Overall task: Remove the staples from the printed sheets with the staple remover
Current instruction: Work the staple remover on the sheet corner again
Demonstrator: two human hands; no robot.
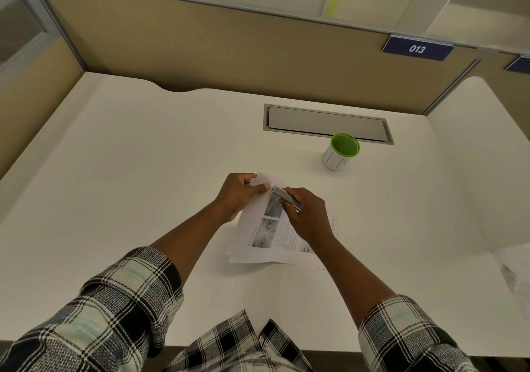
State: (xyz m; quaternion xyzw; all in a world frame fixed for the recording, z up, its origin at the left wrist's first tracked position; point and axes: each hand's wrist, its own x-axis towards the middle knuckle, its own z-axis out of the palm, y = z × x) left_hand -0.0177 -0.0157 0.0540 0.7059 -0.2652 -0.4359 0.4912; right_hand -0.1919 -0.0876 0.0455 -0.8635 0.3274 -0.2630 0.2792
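Head view: printed sheets (275,242) lying on the white counter (143,171). Left hand (239,192) pinching their lifted far corner. Right hand (308,216) gripping the metal staple remover (282,195), its tip meeting that corner. Green-rimmed cup (341,152) standing well beyond.

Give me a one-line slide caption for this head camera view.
Left hand pinches the printed sheets' corner while right hand works the staple remover.

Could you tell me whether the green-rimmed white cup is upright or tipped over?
Upright: the green-rimmed white cup stands on its base, open mouth facing up.
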